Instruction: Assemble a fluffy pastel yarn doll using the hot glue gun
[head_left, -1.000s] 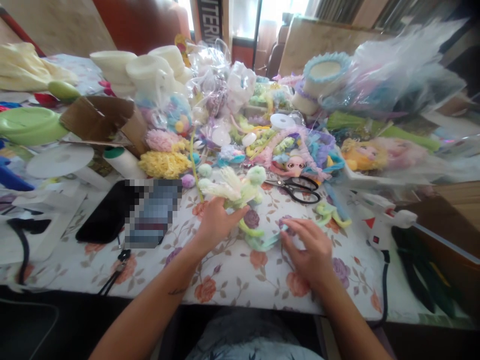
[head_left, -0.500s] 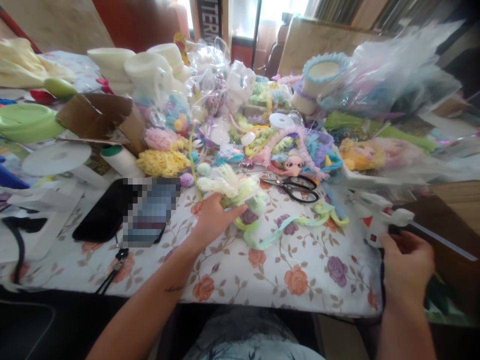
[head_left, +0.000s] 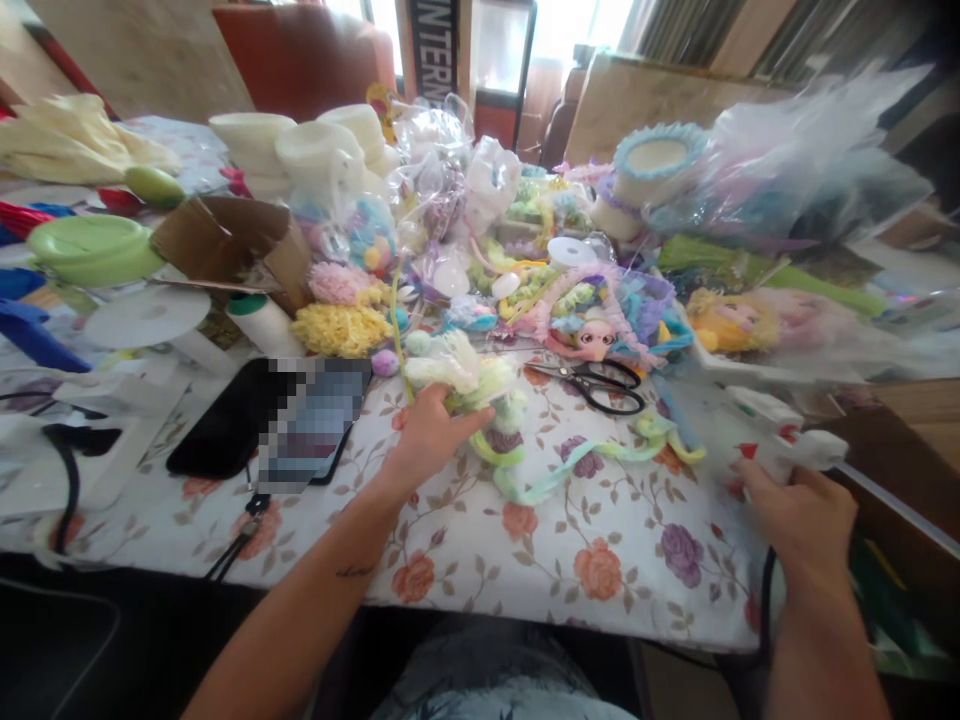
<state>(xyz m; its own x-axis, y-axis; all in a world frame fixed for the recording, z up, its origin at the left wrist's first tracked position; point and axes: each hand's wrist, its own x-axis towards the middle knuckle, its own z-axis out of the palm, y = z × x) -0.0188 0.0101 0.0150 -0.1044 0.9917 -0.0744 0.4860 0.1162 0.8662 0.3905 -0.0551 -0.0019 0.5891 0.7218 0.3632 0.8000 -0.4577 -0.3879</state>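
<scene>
My left hand rests on a fluffy pale green and cream chenille piece on the floral tablecloth, fingers closed round its lower part. A green-blue fuzzy strand trails from it to the right. My right hand is at the table's right edge, fingers wrapped round the handle of a white glue gun with a black cord.
Black scissors lie beyond the strand. A small doll head with pastel hair sits behind them. A black phone lies to the left. Foam cups, a torn cardboard box, pom-poms and plastic bags crowd the back.
My right hand left the fuzzy strand in the middle, moved to the right edge and closed on the glue gun. My left hand stayed on the chenille piece.
</scene>
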